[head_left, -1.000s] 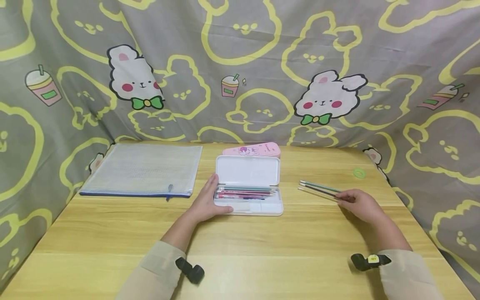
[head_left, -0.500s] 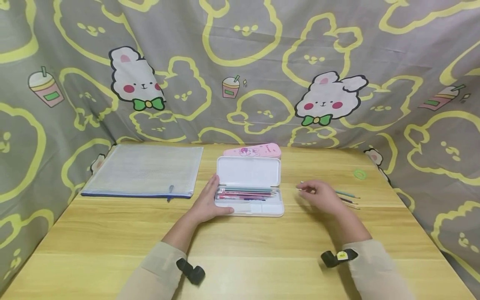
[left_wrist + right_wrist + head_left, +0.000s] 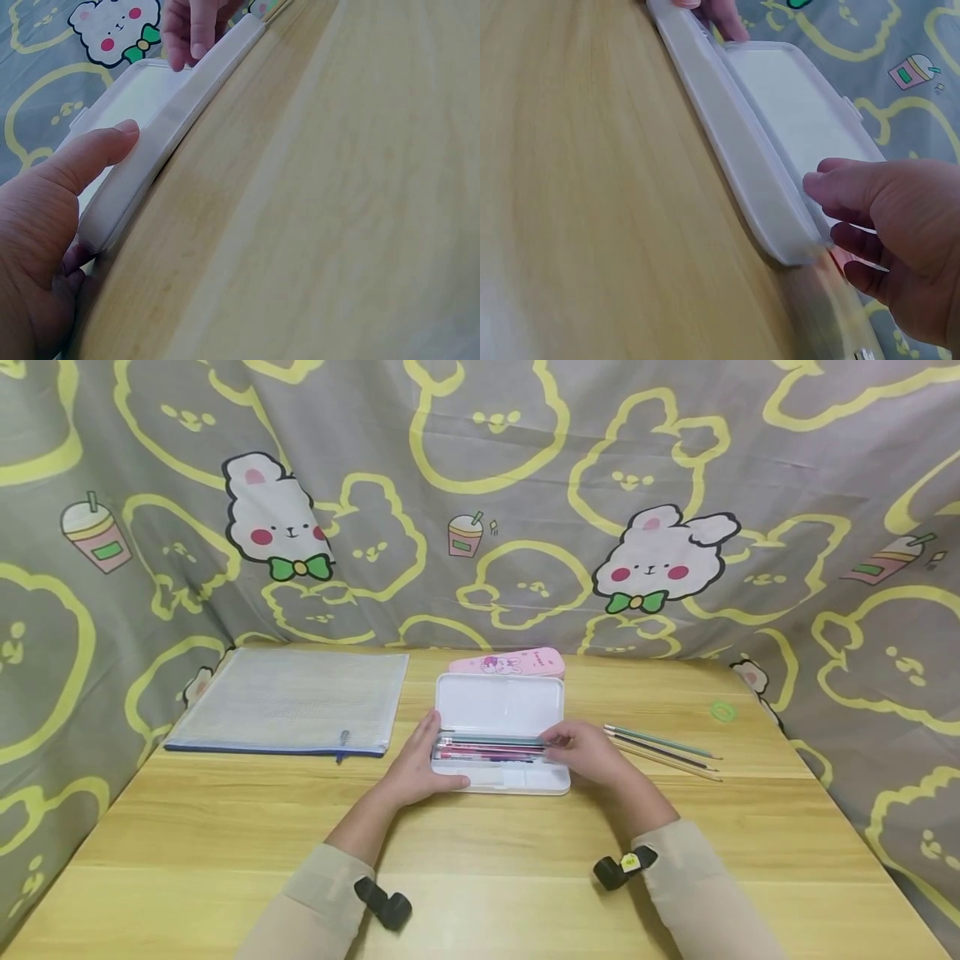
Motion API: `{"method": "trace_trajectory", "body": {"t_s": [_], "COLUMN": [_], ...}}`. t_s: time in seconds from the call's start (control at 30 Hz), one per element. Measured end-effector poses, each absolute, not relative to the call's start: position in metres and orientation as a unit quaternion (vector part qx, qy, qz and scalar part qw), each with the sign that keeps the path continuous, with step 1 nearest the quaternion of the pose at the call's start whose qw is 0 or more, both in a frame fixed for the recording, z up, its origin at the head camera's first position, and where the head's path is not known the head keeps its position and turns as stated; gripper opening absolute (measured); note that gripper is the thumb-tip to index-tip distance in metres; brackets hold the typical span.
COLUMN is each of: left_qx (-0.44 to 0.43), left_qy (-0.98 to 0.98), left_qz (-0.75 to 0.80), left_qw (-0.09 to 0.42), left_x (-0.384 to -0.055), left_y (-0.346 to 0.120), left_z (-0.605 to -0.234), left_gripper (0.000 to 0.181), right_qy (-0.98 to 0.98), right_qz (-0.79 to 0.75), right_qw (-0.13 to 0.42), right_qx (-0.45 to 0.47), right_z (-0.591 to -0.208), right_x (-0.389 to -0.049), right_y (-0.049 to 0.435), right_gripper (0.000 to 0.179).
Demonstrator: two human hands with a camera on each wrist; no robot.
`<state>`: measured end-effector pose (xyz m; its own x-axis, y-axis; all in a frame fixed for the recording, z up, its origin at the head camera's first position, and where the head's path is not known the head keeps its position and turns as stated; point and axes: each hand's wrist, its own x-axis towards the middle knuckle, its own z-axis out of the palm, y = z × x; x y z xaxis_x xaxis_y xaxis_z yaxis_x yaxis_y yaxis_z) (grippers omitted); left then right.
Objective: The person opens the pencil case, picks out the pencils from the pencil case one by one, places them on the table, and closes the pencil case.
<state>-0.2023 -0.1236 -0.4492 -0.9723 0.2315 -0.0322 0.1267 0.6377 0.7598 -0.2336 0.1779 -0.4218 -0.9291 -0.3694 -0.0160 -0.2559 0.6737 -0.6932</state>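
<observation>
An open white pencil case (image 3: 555, 781) lies on the table with its lid (image 3: 498, 703) tilted back. Several pencils (image 3: 491, 744) lie inside, and a white eraser-like block (image 3: 483, 774) sits in its front part. My left hand (image 3: 414, 766) grips the case's left end, thumb over the front wall and fingers round the far side. My right hand (image 3: 588, 752) is over the right end, loosely curled fingertips at the pencil tips. In the right wrist view its thumb (image 3: 836, 186) and fingers are apart, with nothing visible between them.
Three pencils (image 3: 663, 750) lie side by side right of the case. A pink bunny-print case (image 3: 517, 662) lies behind the lid. A mesh zip pouch (image 3: 288, 702) lies at the left, a green ring-like piece (image 3: 723, 711) at the far right. A printed curtain (image 3: 525, 510) surrounds the table.
My right hand has let go of the three pencils, leaving them on the table, and moved left to the open case. The left hand keeps its grip on the case.
</observation>
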Motion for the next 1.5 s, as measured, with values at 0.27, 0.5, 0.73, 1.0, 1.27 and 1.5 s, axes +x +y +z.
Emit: {"method": "trace_trajectory", "body": {"t_s": [0.27, 0.5, 0.73, 1.0, 1.27, 1.5], "left_qx": [0.101, 0.102, 0.101, 0.1, 0.101, 0.104], "left_qy": [0.902, 0.903, 0.902, 0.901, 0.899, 0.9], "left_qz": [0.414, 0.413, 0.415, 0.416, 0.421, 0.419], "left_qw": [0.063, 0.064, 0.065, 0.065, 0.065, 0.062], "left_x": [-0.201, -0.202, -0.203, -0.203, -0.202, -0.201], "left_y": [-0.123, -0.124, -0.124, -0.125, -0.125, -0.125], "left_z": [-0.445, -0.444, -0.445, -0.445, -0.447, -0.448], "left_gripper": [0.126, 0.126, 0.127, 0.127, 0.127, 0.127], "right_qy": [0.926, 0.943, 0.946, 0.933, 0.921, 0.904], "right_qz": [-0.312, -0.246, -0.218, -0.264, -0.325, -0.381], "right_qw": [0.091, 0.103, 0.09, 0.102, 0.106, 0.114], "right_qx": [-0.193, -0.2, -0.22, -0.22, -0.187, -0.16], "right_z": [-0.417, -0.409, -0.409, -0.415, -0.422, -0.426], "right_x": [-0.239, -0.241, -0.242, -0.243, -0.242, -0.24], "right_y": [0.168, 0.16, 0.157, 0.16, 0.163, 0.172], "right_gripper": [0.023, 0.025, 0.023, 0.023, 0.02, 0.02]}}
